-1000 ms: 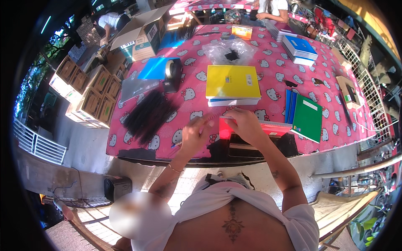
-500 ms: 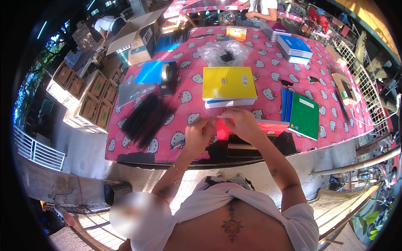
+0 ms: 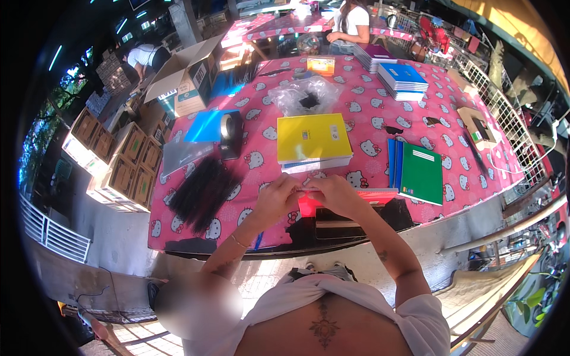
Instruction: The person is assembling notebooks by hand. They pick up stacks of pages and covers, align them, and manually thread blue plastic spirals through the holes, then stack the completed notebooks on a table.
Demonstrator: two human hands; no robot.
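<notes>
On my feed: worktop [image 3: 415, 113], pink patterned cover, fills the middle. Brown boxes [image 3: 124, 178] stacked past its left edge. Carton [image 3: 191, 105], flaps up, by the far left corner.

Blue stack [image 3: 404, 74] near the far right corner, purple stack [image 3: 377, 52] just behind it. Yellow notebook [image 3: 312, 139] tops a pile mid-worktop. Clear bag [image 3: 285, 98] behind that pile, something dark in it. Black strands [image 3: 202, 193] lie in a loose bundle toward the near left corner.

Green notebook [image 3: 421, 172] lies near the right end of the red one, overlapping blue covers on its left. Red notebook [image 3: 307, 207] is at the near edge, about the middle, its long side running left to right; forearm hides part of it. Dark tray-like thing [image 3: 338, 230] right in front of it, on the near edge; can't tell what it is.

My right grip [image 3: 335, 196] is grasping the red notebook's far left corner, fingertips pinched. Left grip [image 3: 279, 199] is just beside it at the same corner, fingers curled in; can't tell if it grasps anything.

Tape dispenser [image 3: 233, 142] behind the strands. Blue pen [image 3: 259, 240] on the near edge, by my left wrist.
</notes>
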